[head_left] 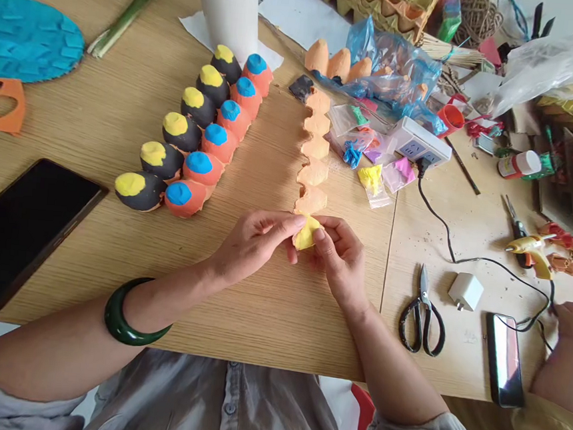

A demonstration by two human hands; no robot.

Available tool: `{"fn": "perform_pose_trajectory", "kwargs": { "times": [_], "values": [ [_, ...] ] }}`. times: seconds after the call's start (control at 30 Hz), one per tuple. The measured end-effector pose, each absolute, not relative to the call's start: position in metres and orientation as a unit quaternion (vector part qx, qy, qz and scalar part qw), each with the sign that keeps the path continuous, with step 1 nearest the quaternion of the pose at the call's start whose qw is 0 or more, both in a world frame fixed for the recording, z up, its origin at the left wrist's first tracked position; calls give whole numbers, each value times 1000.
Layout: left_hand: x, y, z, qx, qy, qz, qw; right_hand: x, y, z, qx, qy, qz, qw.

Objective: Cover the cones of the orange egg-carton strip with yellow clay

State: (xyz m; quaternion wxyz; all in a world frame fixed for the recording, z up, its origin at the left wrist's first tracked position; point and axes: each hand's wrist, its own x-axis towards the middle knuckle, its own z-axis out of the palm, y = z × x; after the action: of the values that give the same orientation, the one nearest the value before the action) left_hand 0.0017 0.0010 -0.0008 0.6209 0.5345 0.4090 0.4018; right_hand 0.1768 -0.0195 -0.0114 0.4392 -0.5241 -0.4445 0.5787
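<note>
- In close, left hand (259, 241) and right hand (342, 255) pinched the yellow clay (307, 235) from both sides, digits nearly closed, thumbs on top.
- The clay sat at the near end of the strip (315, 145).
- Light, even thumbs seemed wisest — smoothing outward, cup supported underneath — because the thin strip looked easily crushed.

Angles both forearms (66, 353) inward over the worktop (276, 328); above it, pinches with left hand (243, 248) and right hand (345, 263), thumbs (331, 252) uppermost.
</note>
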Motion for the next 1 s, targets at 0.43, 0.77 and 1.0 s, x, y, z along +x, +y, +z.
{"fn": "perform_pose_trajectory", "kwargs": {
  "times": [0.43, 0.77, 1.0],
  "values": [
    [-4, 5, -6, 544, 296, 383, 685, 180, -16, -11, -526, -425, 557, 482],
    [1, 3, -5, 572, 337, 390, 638, 180, -17, -12, -532, -429, 552, 478],
    [1, 3, 1, 580, 347, 385, 628, 180, -18, -14, -531, -423, 558, 476]
  ]
}}
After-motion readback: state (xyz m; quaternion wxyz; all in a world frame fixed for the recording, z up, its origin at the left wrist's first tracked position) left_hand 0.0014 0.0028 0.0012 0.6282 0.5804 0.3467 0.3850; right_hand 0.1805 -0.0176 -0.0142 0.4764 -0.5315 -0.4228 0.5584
